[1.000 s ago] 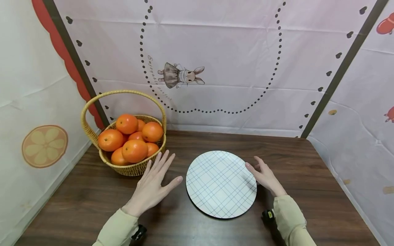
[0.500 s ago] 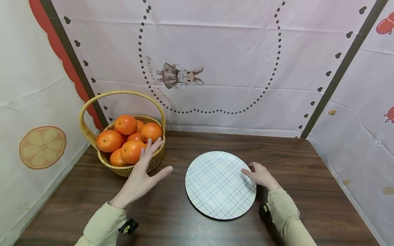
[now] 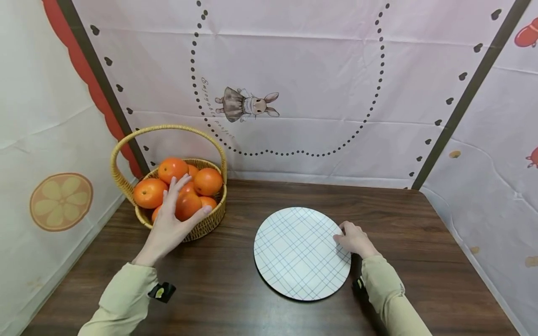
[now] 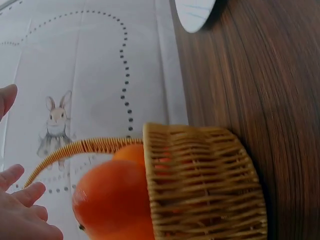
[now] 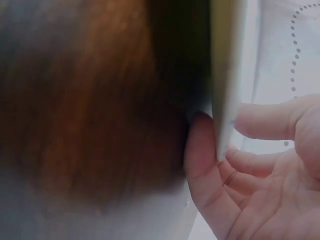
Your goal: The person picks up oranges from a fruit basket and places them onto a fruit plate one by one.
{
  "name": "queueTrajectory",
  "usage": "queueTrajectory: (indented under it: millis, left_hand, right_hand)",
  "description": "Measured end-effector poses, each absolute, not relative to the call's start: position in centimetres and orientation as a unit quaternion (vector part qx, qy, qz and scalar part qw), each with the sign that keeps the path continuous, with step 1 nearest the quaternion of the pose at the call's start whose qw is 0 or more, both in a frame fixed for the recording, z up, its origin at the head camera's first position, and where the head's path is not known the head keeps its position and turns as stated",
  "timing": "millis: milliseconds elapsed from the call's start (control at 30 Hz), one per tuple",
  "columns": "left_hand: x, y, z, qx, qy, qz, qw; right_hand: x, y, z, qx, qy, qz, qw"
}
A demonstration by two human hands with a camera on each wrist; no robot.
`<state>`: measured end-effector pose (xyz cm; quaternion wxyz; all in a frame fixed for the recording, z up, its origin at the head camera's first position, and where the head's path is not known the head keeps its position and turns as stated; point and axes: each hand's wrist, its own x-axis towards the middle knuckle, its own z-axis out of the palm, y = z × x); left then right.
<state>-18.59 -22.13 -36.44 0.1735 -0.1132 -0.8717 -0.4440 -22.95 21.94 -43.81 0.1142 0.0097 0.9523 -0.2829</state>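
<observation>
Oranges heaped in a wicker basket [image 3: 210, 224] at the left of the counter; white checked plate [image 3: 300, 261] lying to its right, apart from it. The left hand [image 3: 168, 231] hangs over the basket's near side with fingers spread wide and holding nothing, a gap showing between them and the nearest orange [image 4: 112, 195] in the left wrist view. The right hand [image 3: 356, 241] pinches the plate's right rim, thumb above and a finger beneath; whether that rim is raised off the counter cannot be settled, the right wrist view being blurred.

Likely faults: the oranges sit above the basket's rim, so a knock from the left hand could dislodge one and send it rolling. A grip on one smooth, rounded fruit could slip if the fingers meet it off-centre. The arched handle [image 3: 170, 127] may catch a wrist or sleeve. On the plate, a pinch at one side only could tilt or slide it.

Surroundings: dark wood-grain counter [image 3: 428, 261] with a dull sheen; pale creased cloth [image 3: 319, 74] behind, printed with a sideways rabbit [image 3: 239, 103] and dotted lines; left cloth bearing a printed citrus slice [image 3: 60, 202].
</observation>
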Motion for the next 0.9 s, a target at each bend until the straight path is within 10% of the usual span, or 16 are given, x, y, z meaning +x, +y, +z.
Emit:
queueTrajectory:
  millis: [900]
  left_hand:
    - [-21.5,-24.3,-37.2,-0.082,-0.931,-0.323,0.147]
  right_hand:
    - [-23.4,22.6,-44.5,-0.015,0.940,-0.319,0.118]
